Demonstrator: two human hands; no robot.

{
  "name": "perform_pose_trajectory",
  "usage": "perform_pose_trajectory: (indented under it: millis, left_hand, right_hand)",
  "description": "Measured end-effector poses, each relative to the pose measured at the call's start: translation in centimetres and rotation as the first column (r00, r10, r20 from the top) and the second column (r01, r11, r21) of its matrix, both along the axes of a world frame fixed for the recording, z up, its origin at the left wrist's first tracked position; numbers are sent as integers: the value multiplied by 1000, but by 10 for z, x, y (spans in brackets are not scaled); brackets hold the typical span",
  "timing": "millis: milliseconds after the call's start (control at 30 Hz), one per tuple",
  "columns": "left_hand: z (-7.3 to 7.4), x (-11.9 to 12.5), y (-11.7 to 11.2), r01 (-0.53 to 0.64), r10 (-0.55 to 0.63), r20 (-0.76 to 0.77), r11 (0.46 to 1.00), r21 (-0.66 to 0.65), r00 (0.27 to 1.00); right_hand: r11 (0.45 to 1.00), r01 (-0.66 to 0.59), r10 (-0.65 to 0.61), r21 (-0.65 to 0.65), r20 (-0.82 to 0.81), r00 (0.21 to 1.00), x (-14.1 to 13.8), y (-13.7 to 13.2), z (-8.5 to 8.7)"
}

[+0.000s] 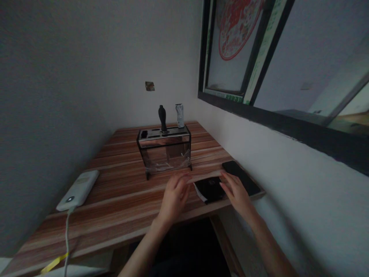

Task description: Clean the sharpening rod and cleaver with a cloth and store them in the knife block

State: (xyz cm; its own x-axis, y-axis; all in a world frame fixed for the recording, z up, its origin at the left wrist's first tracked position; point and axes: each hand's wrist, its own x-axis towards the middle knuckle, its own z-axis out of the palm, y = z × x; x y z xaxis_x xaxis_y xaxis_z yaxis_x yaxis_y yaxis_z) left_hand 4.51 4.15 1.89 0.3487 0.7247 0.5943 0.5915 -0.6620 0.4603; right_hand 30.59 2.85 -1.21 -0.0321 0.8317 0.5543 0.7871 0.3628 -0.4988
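Note:
My left hand [174,194] lies on the wooden table [123,192], fingers stretched forward, just left of a small black booklet [210,188]. My right hand [235,190] rests with spread fingers on the right edge of that booklet. Neither hand grips anything. Behind the hands stands a clear knife block [165,152] with a black rim; a black-handled knife [162,119] and a wrapped silver handle [180,115] stick up out of its top.
A black phone [241,177] lies flat by the right wall. A white power bank [78,189] with a white cable [67,238] sits at the table's left. Walls close in left, back and right; a dark-framed window [259,111] is above.

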Motion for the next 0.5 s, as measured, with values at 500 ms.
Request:
perform_pose_trajectory:
  millis: [500]
  left_hand:
    - [58,-177,126,123,24,364,919,-376,931]
  right_hand:
    - [781,-588,483,-213,-393,783,-35,177,98]
